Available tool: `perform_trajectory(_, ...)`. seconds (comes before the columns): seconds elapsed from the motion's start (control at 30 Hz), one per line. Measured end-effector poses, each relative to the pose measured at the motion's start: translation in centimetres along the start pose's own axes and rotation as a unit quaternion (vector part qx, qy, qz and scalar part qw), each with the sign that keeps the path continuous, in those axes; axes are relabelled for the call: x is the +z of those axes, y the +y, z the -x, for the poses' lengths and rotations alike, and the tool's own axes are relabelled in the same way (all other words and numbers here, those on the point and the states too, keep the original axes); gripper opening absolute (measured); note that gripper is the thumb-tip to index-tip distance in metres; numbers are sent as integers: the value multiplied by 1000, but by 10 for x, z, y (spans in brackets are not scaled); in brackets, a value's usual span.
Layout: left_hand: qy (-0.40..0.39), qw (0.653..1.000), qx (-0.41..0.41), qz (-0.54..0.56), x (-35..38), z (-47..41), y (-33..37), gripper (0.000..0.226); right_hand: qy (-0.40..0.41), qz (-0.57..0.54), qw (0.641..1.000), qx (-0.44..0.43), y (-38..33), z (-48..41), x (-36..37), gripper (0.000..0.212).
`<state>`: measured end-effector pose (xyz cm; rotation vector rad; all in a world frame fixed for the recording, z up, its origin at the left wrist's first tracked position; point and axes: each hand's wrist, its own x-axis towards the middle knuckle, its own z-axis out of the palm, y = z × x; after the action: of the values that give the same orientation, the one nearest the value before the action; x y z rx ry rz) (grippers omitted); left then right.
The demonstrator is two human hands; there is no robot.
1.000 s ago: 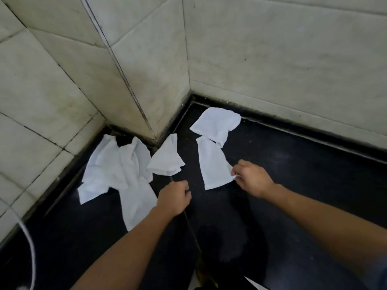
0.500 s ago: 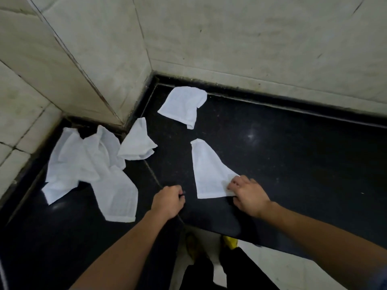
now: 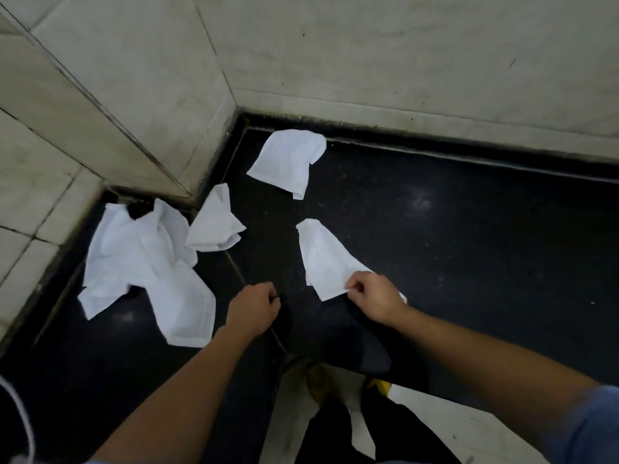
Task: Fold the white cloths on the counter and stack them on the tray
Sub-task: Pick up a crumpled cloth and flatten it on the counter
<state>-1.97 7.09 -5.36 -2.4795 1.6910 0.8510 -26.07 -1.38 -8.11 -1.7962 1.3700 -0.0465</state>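
Cloth [image 3: 326, 262], white, soft, tapered, on speckled black counter [image 3: 469, 246]: right grip [image 3: 375, 298] pinches near corner; left grip [image 3: 254, 309] curled, empty.

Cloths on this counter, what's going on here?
A person stands at a black counter. The right hand pinches the near edge of one white cloth lying flat; the left hand is a fist beside it. The other cloths lie crumpled nearer the tiled wall. No tray shows.
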Motion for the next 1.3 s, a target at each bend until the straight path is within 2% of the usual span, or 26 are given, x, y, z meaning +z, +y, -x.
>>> perform_trajectory(0.07,-3,1000,6,-5,0,-2,11,10,34,-207,974,90,2,-4,-23,19)
perform_trajectory(0.13,-6,1000,19,-5,2,-6,27,10,54,-332,927,167,10,-10,-48,22)
perform_trajectory(0.2,-3,999,41,-7,8,-11,47,12,61,-369,904,206,22,-18,-71,16)
perform_trajectory(0.27,7,998,67,-10,17,-17,70,15,69,-369,896,236,39,-26,-86,11)
perform_trajectory(0.37,5,995,97,-22,32,-27,100,27,97,-333,898,272,66,-38,-97,12)
perform_trajectory(0.47,-18,992,101,-69,45,-36,113,35,153,-160,944,247,86,-39,-104,13)
perform_trajectory(0.57,-22,992,86,-88,55,-34,114,33,174,5,980,95,89,-32,-103,24)
perform_trajectory(0.67,-39,994,80,-70,61,-22,113,28,72,142,986,-54,81,-28,-92,31)
perform_trajectory(0.73,-64,994,72,-55,61,-15,112,23,17,193,976,-97,79,-29,-87,33)
perform_trajectory(0.77,-62,995,64,-47,59,-14,111,22,17,193,976,-103,78,-31,-87,34)
perform_trajectory(0.83,-10,998,48,-31,49,-20,110,24,54,175,979,-85,74,-40,-93,37)
perform_trajectory(0.93,79,996,16,-41,34,-39,107,45,76,146,986,7,67,-61,-106,45)
perform_trajectory(1.0,66,997,-28,-27,30,-53,105,53,37,124,990,60,67,-74,-109,49)
perform_trajectory(1.03,57,996,-59,19,30,-59,104,50,21,110,991,74,69,-78,-108,48)
perform_trajectory(1.07,56,990,-95,91,31,-65,105,43,15,90,993,80,70,-80,-105,46)
perform_trajectory(1.13,67,947,-176,260,30,-73,109,26,26,37,995,84,72,-84,-101,34)
perform_trajectory(1.2,71,880,-235,406,22,-79,114,22,53,-14,995,81,70,-87,-102,24)
perform_trajectory(1.3,87,766,-271,576,1,-90,119,36,100,-62,988,95,64,-95,-112,22)
